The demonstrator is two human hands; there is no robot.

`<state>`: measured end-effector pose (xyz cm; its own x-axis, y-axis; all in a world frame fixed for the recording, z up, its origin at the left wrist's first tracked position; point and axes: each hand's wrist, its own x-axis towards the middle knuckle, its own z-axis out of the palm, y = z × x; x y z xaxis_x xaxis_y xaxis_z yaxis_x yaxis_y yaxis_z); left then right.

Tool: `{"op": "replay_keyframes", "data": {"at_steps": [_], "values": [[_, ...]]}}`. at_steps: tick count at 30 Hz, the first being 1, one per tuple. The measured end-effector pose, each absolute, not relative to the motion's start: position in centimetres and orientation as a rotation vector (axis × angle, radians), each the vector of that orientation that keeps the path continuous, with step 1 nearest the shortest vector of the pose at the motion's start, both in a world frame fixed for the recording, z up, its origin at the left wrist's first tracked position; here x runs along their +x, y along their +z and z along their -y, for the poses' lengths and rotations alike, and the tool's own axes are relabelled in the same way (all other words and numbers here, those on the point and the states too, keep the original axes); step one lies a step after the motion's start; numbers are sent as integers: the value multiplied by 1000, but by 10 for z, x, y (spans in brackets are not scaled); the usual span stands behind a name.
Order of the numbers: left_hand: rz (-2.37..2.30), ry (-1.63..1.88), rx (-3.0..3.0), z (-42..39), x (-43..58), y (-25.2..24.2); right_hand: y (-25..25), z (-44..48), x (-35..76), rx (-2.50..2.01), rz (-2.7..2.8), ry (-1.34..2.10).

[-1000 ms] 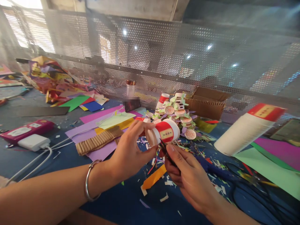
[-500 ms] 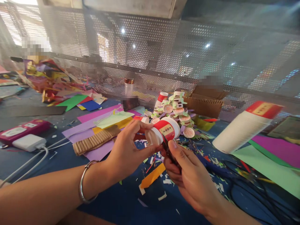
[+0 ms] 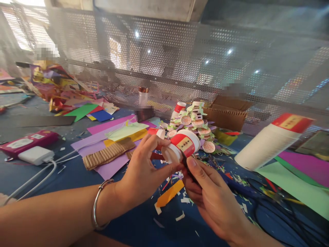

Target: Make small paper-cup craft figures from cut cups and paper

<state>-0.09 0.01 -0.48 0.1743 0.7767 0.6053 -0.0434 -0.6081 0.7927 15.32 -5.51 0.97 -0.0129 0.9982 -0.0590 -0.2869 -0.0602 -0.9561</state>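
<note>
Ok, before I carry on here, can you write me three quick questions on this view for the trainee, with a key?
1. What does the left hand hold?
A) a green sheet
B) a red-and-white cup
C) a charging cable

2. True or false: the right hand grips a dark tool, its tip up by the cup.

3. Fill in: the tall, leaning stack of nested cups stands on the ____ side of the view.

Key: 1. B; 2. true; 3. right.
</note>
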Motion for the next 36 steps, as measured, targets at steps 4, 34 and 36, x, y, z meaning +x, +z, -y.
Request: {"op": "replay_keyframes", "data": {"at_steps": [4,34,36], "values": [[-693,1476,1730,0,-2,0,10,55,154,-1008,1013,1357],[-537,1532,1819,6,1,-6,-2,60,161,-1043,1260,1121],[-574,1539,1931,5,-2,-8,-4,61,161,-1072,1266,1105]]}}
